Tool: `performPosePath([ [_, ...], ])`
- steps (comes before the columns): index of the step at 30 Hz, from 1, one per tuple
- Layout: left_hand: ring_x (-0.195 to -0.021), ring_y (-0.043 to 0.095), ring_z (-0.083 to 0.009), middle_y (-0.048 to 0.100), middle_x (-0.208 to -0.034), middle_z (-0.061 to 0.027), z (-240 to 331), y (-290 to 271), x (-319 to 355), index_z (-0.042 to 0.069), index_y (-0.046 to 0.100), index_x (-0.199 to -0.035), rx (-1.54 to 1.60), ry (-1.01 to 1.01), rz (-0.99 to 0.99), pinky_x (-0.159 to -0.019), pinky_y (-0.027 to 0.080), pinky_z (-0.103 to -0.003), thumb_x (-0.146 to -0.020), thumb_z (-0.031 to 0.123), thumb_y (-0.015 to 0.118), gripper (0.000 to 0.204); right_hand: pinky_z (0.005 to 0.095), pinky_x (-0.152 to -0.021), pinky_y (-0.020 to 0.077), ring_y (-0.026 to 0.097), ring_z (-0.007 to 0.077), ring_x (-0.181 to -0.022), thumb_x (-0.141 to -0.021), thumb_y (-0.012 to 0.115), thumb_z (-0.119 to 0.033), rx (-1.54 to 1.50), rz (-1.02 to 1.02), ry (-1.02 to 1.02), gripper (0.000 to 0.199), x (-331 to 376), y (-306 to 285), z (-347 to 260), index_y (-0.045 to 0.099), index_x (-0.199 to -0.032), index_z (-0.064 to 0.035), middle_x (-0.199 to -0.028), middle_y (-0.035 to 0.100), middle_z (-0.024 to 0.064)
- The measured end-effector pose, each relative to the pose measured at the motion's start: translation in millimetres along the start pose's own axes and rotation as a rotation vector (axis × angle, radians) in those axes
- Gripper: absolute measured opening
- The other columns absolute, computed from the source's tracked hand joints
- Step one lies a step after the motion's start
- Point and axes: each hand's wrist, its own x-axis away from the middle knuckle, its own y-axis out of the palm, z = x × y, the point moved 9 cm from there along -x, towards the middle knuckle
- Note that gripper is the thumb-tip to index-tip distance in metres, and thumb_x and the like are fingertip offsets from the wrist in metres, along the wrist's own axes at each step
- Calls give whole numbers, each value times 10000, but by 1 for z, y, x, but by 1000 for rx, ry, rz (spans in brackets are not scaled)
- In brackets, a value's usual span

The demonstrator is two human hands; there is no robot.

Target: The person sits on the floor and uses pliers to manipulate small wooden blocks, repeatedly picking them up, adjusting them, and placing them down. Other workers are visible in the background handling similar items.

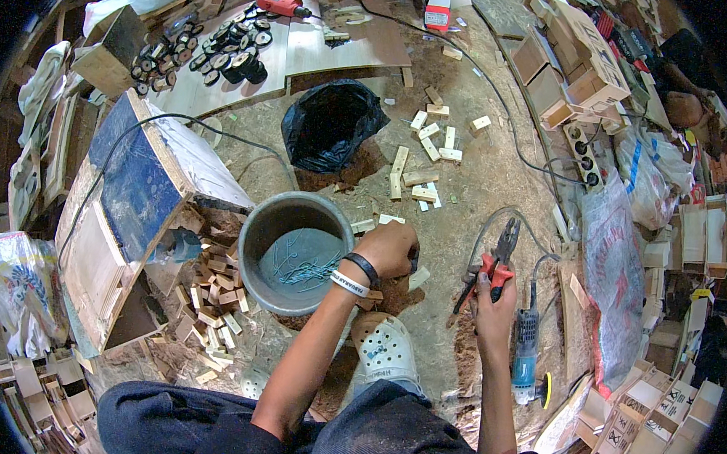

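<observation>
My left hand point(389, 251) is closed just right of a grey plastic bucket point(253, 257), its fingers curled under. What it grips, if anything, is hidden. Thin bluish-green wire pieces point(303, 267) lie in the bucket's bottom. Small pale wooden blocks point(422, 178), some with dark dots, are scattered on the floor beyond that hand. One pale block point(419, 278) is close to its right side. On the right, my right hand point(496, 302) is wrapped round the red-and-black handles of pliers point(506, 244), with their jaws pointing away from me.
A teal power tool point(525, 356) with a yellow disc lies right of my right arm. Its cord runs near a power strip point(583, 156). A black-bag-lined container point(334, 124) stands behind the bucket. A wooden box point(134, 186) and piled blocks point(215, 293) are left.
</observation>
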Motion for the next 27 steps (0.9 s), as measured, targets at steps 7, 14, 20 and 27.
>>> performPosePath([
  [7, -1077, 639, -422, 684, -1129, -238, 24, -106, 33, 9, 650, -1183, 324, 215, 1328, -949, 506, -495, -820, 7, 654, 364, 314, -860, 494, 621, 154, -972, -1001, 608, -91, -47, 27, 62, 271, 18, -14, 18, 599, -1262, -24, -1099, 666, 72],
  [14, -1058, 610, -432, 668, -1075, -233, -55, -33, -11, 24, 638, -1208, -45, -173, 565, -921, 505, -503, -795, 27, 668, 414, 304, -867, 512, 644, 161, -974, -996, 602, -59, -164, 24, 116, 267, 33, -3, 29, 600, -1260, -15, -1152, 672, 95],
  [20, -1005, 624, -423, 669, -1013, -226, -49, 0, -24, 28, 683, -1069, -215, -126, 548, -865, 515, -514, -785, 47, 683, 285, 321, -849, 548, 676, 178, -932, -1002, 584, -45, -246, -47, 164, 267, 40, 13, 21, 581, -1266, -5, -1108, 689, 107],
  [27, -1050, 686, -335, 690, -1200, -210, -42, -34, -20, 20, 679, -1160, 470, -67, 518, -896, 536, -383, -916, 119, 681, 264, 330, -871, 548, 676, 172, -967, -986, 582, -18, -79, -69, 81, 287, 37, 14, 10, 564, -1272, 6, -1114, 696, 100],
])
